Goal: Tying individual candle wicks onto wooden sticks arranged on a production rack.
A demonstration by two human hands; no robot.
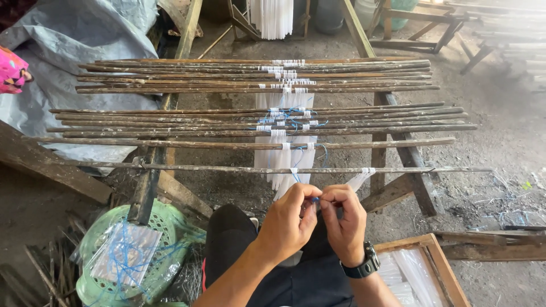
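My left hand and my right hand meet just in front of me, fingertips pinched together on a short piece of blue string. Right above them runs the nearest thin wooden stick, laid across a wooden rack. From the sticks hang bundles of white candles, tied on with white and blue string. A small white bundle hangs from the nearest stick just right of my hands. A black watch sits on my right wrist.
Many more long sticks lie side by side over the rack frame. A green basket at lower left holds a plastic bag of blue string. A wooden box with white candles stands at lower right. Grey tarpaulin lies at upper left.
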